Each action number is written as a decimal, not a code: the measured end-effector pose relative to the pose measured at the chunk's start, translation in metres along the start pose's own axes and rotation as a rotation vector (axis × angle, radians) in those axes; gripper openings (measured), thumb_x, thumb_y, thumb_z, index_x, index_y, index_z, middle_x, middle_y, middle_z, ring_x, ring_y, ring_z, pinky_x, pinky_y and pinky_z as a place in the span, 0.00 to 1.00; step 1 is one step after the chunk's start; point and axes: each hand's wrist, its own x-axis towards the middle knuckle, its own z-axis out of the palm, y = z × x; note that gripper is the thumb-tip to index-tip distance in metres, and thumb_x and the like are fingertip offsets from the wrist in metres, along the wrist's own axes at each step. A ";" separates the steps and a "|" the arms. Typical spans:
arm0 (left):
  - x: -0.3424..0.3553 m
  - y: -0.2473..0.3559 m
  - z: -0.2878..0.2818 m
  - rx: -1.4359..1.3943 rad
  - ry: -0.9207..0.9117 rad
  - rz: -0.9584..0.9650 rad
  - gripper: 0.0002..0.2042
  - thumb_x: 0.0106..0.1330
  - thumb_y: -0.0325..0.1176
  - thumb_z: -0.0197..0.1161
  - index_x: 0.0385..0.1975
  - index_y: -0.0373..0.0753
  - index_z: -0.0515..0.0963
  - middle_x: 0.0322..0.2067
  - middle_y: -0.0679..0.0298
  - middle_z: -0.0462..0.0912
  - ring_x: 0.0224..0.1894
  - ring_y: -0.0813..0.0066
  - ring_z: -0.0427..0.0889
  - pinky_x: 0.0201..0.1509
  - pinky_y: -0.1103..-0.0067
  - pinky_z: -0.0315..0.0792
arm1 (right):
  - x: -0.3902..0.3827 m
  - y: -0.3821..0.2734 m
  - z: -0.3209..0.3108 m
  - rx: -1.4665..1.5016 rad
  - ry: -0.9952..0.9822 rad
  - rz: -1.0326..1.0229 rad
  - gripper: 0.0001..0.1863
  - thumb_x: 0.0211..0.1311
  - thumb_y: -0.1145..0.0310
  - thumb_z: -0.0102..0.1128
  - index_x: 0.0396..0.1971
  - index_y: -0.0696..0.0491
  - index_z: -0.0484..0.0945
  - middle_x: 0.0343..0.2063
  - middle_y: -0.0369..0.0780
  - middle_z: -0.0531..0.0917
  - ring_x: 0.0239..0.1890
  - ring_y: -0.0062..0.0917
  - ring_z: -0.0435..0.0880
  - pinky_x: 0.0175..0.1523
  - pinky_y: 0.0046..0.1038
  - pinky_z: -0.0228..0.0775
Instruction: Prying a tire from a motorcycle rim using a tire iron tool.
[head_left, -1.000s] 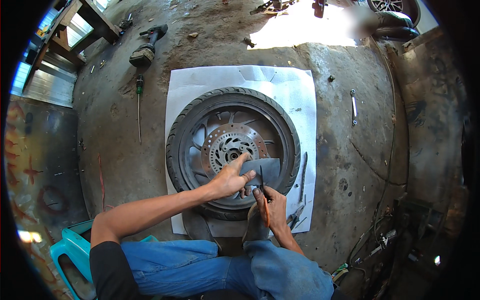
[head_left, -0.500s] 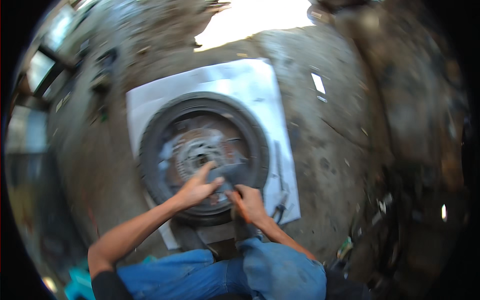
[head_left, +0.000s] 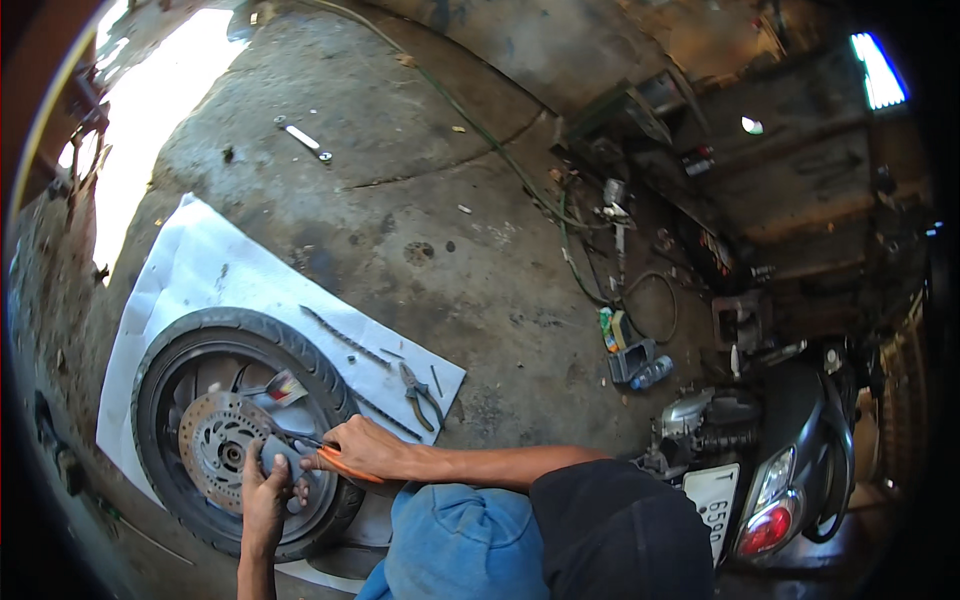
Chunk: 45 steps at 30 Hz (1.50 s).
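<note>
My left hand (head_left: 266, 486) holds a thin grey piece (head_left: 280, 450) over the drilled brake disc (head_left: 207, 450) of a motorbike wheel (head_left: 190, 335). Just to its right, my right hand (head_left: 368, 446) is closed on orange-handled scissors (head_left: 345, 464), whose dark blades reach toward the grey piece. The wheel lies flat on a white sheet (head_left: 175, 265). Beside the tyre on that sheet are pliers (head_left: 420, 400) and long dark strips (head_left: 342, 338). A small printed packet (head_left: 285, 390) shows within the rim.
A wrench (head_left: 302, 139) lies on the concrete floor. A green hose (head_left: 450, 95) runs toward a spray gun (head_left: 615, 210) and a bottle (head_left: 652, 373). A dark motorbike (head_left: 805, 440) stands at the right. Bright sunlight falls at the upper left.
The view has swung sharply to the right, so the wheel now sits lower left and the motorbike shows. Both hands still hold the grey piece and the scissors over the wheel.
</note>
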 end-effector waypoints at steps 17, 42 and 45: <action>-0.015 -0.011 -0.102 0.164 0.499 0.160 0.25 0.74 0.43 0.64 0.61 0.27 0.76 0.38 0.69 0.80 0.37 0.83 0.76 0.45 0.81 0.73 | -0.040 0.247 -0.132 -0.631 0.936 0.283 0.16 0.57 0.61 0.65 0.26 0.63 0.81 0.21 0.51 0.82 0.26 0.41 0.83 0.33 0.43 0.70; 0.087 0.028 -0.146 -0.790 0.603 0.368 0.13 0.70 0.37 0.65 0.44 0.33 0.76 0.37 0.57 0.81 0.40 0.63 0.87 0.40 0.72 0.81 | -0.036 0.143 -0.049 -0.446 0.586 0.052 0.13 0.58 0.74 0.65 0.44 0.60 0.82 0.43 0.50 0.78 0.47 0.45 0.78 0.54 0.43 0.71; 0.077 0.022 -0.144 -0.746 0.692 0.415 0.12 0.70 0.37 0.65 0.43 0.34 0.78 0.32 0.59 0.80 0.35 0.68 0.83 0.37 0.74 0.77 | -0.036 0.117 -0.033 -0.354 0.205 0.145 0.15 0.62 0.70 0.65 0.47 0.61 0.81 0.45 0.51 0.79 0.49 0.47 0.78 0.56 0.46 0.70</action>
